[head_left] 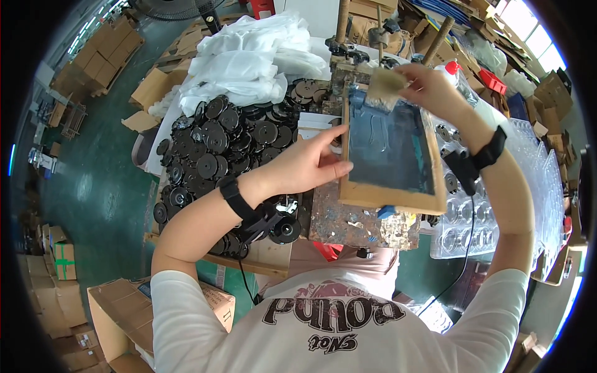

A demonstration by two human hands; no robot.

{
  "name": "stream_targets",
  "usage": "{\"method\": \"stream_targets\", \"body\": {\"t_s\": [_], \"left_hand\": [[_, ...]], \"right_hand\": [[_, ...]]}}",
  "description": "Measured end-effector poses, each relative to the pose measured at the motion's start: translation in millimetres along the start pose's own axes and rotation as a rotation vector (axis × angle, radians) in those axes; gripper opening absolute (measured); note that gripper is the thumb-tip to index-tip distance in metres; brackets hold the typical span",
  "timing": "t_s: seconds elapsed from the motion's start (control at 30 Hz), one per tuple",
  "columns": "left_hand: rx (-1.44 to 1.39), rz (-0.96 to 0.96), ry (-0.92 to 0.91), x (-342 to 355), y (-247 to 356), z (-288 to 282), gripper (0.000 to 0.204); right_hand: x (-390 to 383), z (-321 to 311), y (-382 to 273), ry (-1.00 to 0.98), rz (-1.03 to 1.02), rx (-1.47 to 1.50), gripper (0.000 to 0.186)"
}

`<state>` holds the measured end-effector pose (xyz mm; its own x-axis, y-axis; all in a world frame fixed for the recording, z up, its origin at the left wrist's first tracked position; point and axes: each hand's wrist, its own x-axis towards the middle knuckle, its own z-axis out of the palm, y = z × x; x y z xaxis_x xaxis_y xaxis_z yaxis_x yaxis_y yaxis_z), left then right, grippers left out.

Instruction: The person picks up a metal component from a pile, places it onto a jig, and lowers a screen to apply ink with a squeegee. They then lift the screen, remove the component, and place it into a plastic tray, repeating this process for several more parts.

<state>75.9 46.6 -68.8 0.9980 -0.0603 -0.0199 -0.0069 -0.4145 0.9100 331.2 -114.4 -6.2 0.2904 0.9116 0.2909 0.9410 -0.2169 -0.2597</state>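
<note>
My left hand (320, 163) grips the left edge of a wooden-framed printing screen (392, 200), its thumb and fingertips on the frame. The screen has a dark blue-grey mesh and lies over a stained board (336, 224) on the worktable. My right hand (429, 87) holds a translucent tan squeegee (384, 87) at the screen's top end, where blue ink shows. A metal clamp fixture (342, 65) stands behind the screen. Left of it lies a large heap of round black discs (216, 140). What is directly under the screen is hidden.
White bags (242, 56) are piled behind the discs. Clear plastic trays (463, 230) are stacked at right, near a red-capped container (451, 67). A black fan (168, 9) stands at the back. Cardboard boxes (106, 50) sit along the left and another (124, 311) is at lower left.
</note>
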Motion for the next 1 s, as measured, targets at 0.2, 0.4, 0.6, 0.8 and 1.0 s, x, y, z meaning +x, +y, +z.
{"method": "stream_targets", "body": {"t_s": [0.2, 0.4, 0.6, 0.8, 1.0], "left_hand": [[-0.159, 0.425, 0.198, 13, 28, -16, 0.051], [-0.172, 0.428, 0.15, 6, 8, -43, 0.043], [0.937, -0.087, 0.311, -2, -65, -71, 0.049], [1.192, -0.193, 0.241, -16, -91, -69, 0.048], [1.039, -0.152, 0.163, -13, -100, -78, 0.046]], "right_hand": [[-41, -46, 72, -0.049, 0.482, 0.261, 0.036], [-85, -3, 60, -0.364, 0.283, -0.114, 0.035], [-26, 78, -18, -0.375, 0.219, 0.071, 0.043], [11, 106, -78, -0.401, 0.228, 0.027, 0.038], [5, 102, -56, -0.349, 0.29, 0.127, 0.029]]}}
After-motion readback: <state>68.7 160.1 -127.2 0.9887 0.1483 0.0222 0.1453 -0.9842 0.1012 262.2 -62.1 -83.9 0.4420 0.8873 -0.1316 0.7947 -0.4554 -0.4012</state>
